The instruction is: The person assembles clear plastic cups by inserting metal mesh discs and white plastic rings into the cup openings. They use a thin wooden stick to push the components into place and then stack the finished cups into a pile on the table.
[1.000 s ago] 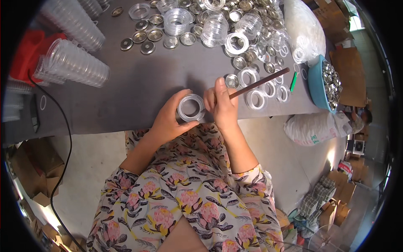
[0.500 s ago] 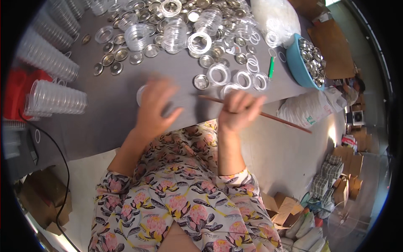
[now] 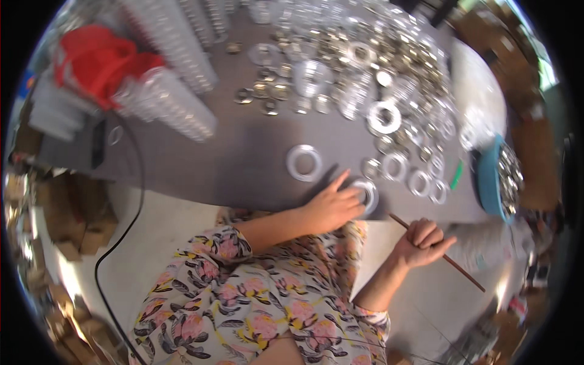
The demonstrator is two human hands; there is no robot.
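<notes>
My left hand (image 3: pixel 334 205) is at the table's near edge with its index finger stretched out. Its other fingers touch the rim of a clear-white plastic ring (image 3: pixel 371 198) lying there; the thumb is hard to make out. To the right, past the table edge, my right hand (image 3: pixel 421 243) is closed around a thin brown stick (image 3: pixel 465 272), which pokes out on both sides of the fist. A second clear-white ring (image 3: pixel 304 163) lies flat on the grey table, beyond my left hand and apart from it. More plastic rings (image 3: pixel 419 183) lie right of the hands.
Small metal lids (image 3: pixel 279 91) and clear plastic rings heap up across the far table. Stacked clear cups (image 3: pixel 176 106) and a red cloth or bag (image 3: pixel 103 61) are at the left. A blue basin (image 3: pixel 490 182) of metal lids and a green-handled tool (image 3: pixel 457 175) are at the right.
The view has swung, shifting the table rightward in the picture. My left hand has left one ring on the table and moved right to another. My right hand still grips the stick.
</notes>
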